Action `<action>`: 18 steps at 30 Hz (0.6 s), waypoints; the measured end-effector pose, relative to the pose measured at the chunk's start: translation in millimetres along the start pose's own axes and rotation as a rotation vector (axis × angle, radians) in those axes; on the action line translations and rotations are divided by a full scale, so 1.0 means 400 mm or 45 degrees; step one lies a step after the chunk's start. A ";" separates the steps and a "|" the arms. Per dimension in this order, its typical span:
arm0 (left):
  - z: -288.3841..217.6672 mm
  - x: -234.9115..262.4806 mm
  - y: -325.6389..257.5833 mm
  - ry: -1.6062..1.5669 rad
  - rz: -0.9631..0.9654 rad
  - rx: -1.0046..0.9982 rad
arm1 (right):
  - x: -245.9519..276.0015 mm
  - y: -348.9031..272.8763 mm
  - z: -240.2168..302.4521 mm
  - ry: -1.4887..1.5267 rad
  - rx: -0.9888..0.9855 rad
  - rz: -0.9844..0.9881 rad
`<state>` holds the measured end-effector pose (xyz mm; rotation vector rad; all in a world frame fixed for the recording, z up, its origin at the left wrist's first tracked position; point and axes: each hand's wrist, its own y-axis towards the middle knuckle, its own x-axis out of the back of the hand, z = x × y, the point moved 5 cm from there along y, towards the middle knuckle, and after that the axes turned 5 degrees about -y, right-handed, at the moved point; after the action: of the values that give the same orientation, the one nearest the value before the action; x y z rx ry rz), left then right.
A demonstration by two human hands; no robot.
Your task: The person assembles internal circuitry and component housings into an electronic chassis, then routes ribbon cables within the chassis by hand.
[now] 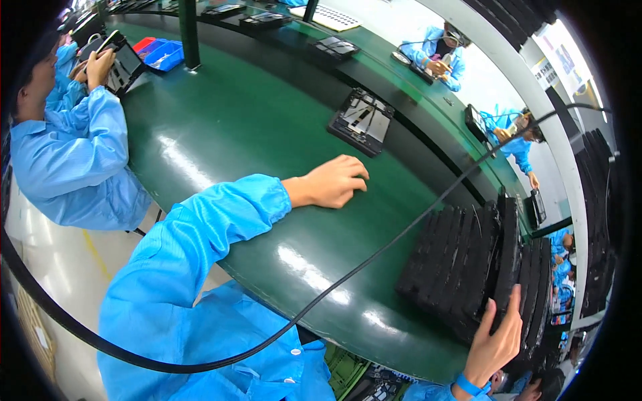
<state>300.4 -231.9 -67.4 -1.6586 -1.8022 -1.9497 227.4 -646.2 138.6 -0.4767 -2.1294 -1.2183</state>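
Note:
My left hand [329,182] rests on the green table [227,120], palm down, with its fingers loosely bent and slightly apart and nothing visible in them. Just beyond it, on the dark belt, lies a black tray holding an opened, flat electronic device [364,120]. At the lower right my right hand [496,344] is raised against the near end of a row of black trays [455,260] standing on edge. Its thumb and forefinger are spread apart by one tray [509,250] that leans away from the others. Whether the fingertips press on it is hard to see.
A black cable [374,257] crosses the view in front of the table. At left a person in blue [73,154] handles a device near blue bins [164,55]. More black trays [334,48] sit along the belt. Other people work across it. A pale post [528,73] stands at right.

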 end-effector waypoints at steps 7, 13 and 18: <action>-0.076 -0.032 -0.025 -0.009 0.066 -0.115 | -0.029 0.002 -0.093 -0.154 -0.121 0.176; -0.170 0.022 -0.027 -0.125 -0.135 -0.172 | 0.023 0.003 -0.030 -0.260 0.153 -0.327; -0.199 0.088 -0.037 -0.278 -0.384 -0.062 | 0.208 0.020 0.220 -0.121 0.479 -0.672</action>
<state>223.8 -263.4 -36.6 -1.7654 -2.2173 -2.0009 140.8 -566.4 167.1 0.2126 -2.5865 -1.0257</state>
